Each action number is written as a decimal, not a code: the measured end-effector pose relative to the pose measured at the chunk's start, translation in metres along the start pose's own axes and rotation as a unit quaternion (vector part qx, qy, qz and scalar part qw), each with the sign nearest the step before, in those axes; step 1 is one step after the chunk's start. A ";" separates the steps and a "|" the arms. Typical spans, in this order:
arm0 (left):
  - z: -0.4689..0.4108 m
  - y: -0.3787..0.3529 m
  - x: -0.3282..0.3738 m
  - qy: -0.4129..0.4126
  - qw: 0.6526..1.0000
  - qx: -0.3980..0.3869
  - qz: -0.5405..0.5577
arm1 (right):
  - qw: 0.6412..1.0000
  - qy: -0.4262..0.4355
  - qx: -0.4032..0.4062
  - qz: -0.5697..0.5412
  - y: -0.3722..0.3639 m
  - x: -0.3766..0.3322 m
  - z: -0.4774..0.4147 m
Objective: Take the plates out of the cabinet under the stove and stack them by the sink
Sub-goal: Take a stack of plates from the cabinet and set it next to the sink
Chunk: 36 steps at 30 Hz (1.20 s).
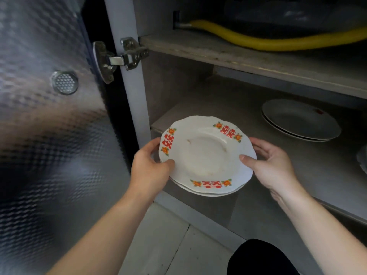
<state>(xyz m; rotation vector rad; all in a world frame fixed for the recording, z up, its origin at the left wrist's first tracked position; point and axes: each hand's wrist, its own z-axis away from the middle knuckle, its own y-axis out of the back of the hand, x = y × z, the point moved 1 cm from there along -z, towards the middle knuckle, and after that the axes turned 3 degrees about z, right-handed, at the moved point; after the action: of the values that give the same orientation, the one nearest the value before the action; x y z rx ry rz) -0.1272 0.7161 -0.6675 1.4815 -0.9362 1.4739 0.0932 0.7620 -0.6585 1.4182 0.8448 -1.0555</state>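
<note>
A: Several floral-rimmed plates (204,155), one stack. Location?

B: Lower cabinet shelf (218,108), front edge. Left hand (151,165), right hand (272,165): fingers (258,143) curled on opposite rims. Step: lifting out. Next: level carry to sink. Plain plates (299,120) not yet taken.

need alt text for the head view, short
The left hand and right hand grip a small stack of red-patterned white plates at the front edge of the lower shelf in an open cabinet. A second stack sits further back to the right, and a yellow hose lies on the upper shelf.
</note>
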 end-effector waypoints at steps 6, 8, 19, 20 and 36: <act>0.007 0.022 0.004 0.013 1.000 0.016 0.006 | 1.000 0.003 -0.027 0.001 -0.022 -0.012 0.004; 0.008 0.028 0.003 0.019 1.000 0.022 0.010 | 0.999 0.003 -0.038 -0.005 -0.027 -0.014 0.005; 0.023 0.052 0.005 0.033 0.999 0.019 -0.037 | 0.998 -0.042 -0.035 -0.007 -0.036 -0.018 0.038; 0.024 0.053 0.007 0.033 0.999 0.016 -0.037 | 0.998 -0.047 -0.032 -0.008 -0.035 -0.018 0.041; 0.106 0.101 0.181 0.212 0.965 0.070 -0.135 | 0.977 -0.185 -0.100 0.039 0.011 -0.183 0.118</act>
<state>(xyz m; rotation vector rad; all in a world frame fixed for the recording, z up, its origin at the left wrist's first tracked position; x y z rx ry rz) -0.1738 0.5883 -0.4791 1.2573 -0.3630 1.5868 0.0245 0.6563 -0.4810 1.0362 0.5997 -1.0976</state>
